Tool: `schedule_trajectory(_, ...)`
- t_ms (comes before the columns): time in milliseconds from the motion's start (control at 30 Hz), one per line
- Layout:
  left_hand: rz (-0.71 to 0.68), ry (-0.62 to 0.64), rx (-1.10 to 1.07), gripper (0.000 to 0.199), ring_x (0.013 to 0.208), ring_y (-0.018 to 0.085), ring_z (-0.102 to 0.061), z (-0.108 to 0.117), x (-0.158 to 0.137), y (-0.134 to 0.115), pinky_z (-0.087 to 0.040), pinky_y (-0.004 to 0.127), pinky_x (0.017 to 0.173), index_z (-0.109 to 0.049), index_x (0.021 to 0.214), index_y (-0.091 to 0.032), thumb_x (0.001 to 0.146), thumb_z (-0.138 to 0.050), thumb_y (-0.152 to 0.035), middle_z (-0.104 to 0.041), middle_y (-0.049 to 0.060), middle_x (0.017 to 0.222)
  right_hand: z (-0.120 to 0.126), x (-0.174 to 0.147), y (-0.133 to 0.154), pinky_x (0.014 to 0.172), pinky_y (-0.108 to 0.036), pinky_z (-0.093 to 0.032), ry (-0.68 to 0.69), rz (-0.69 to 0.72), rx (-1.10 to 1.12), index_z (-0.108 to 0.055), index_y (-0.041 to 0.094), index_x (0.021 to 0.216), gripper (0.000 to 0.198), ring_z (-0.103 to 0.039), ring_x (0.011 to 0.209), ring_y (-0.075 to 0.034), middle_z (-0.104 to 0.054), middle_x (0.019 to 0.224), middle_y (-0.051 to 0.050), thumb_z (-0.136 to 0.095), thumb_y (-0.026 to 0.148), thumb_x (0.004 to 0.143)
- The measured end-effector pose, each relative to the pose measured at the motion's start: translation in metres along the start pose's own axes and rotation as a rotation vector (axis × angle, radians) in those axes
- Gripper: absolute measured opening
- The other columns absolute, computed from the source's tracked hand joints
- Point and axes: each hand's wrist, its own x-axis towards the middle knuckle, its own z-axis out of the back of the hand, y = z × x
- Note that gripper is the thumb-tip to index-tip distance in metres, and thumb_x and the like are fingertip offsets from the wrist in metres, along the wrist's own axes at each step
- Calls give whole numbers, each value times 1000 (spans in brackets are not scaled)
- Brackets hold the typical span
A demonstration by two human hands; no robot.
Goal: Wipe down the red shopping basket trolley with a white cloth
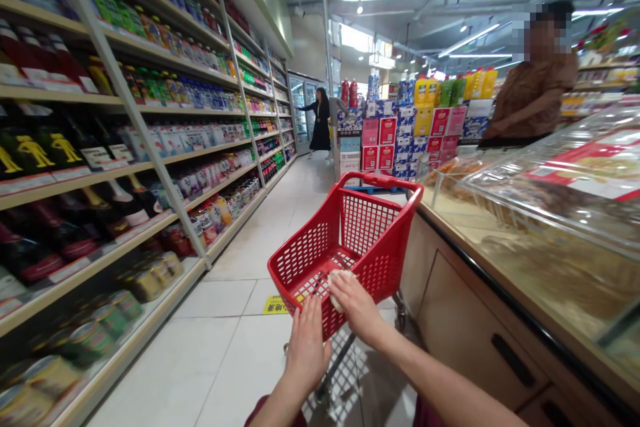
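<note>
fingers together, the right hand (357, 303) holds a pale cloth (336, 281) against the near end of a red cart (393, 233) beside a counter (460, 307); the left hand (306, 348), fingers likewise, rests alongside. pushing too hard could roll it away.

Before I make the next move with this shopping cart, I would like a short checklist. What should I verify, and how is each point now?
1. White cloth under the right hand: ok, its fingers lie over it at the near rim.
2. Left hand clear of the cloth: ok, it is beside it, fingers extended at the rim.
3. Red shopping cart upright: ok.
4. Caster wheel locked: cannot tell.
5. Gap between cart and display counter: cannot tell; they are close on the right.
6. Person in the brown top away from the cart: ok, beyond the counter.
</note>
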Motion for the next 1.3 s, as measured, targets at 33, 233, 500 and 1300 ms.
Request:
schedule_trajectory(33, -29, 4, -4, 70, 128, 23, -24, 2, 0, 0, -25, 44, 103, -28, 128, -5, 61, -42, -15, -32, 14, 136, 1, 0, 0, 96, -42, -37, -5, 7, -1, -52, 18, 117, 40, -40, 118, -20, -53, 121, -9, -40, 8, 80)
schedule_trajectory(233, 100, 91, 46, 70, 129, 22, -19, 18, 5, 7, -22, 45, 104, -29, 129, -6, 60, -39, -15, -28, 13, 138, 6, -2, -13, 93, -47, -39, -70, -154, -77, -52, 15, 116, 40, -44, 115, -23, -53, 119, -12, -37, 6, 81)
schedule_trajectory(500, -13, 116, 65, 74, 130, 21, -12, 11, 1, 1, -19, 43, 105, -26, 130, -8, 58, -41, -16, -20, 10, 141, 10, -11, -1, 94, -44, -39, -46, -102, -45, -53, 19, 116, 37, -45, 115, -22, -55, 118, -9, -38, 9, 83)
schedule_trajectory(1300, -79, 215, -18, 69, 131, 21, -13, 14, 24, -15, -10, 45, 107, -25, 132, -11, 65, -40, -22, -23, 8, 141, 36, -82, 3, 93, -43, -41, -99, -320, -60, -51, 18, 118, 50, -44, 116, -21, -52, 121, -10, -35, 1, 74)
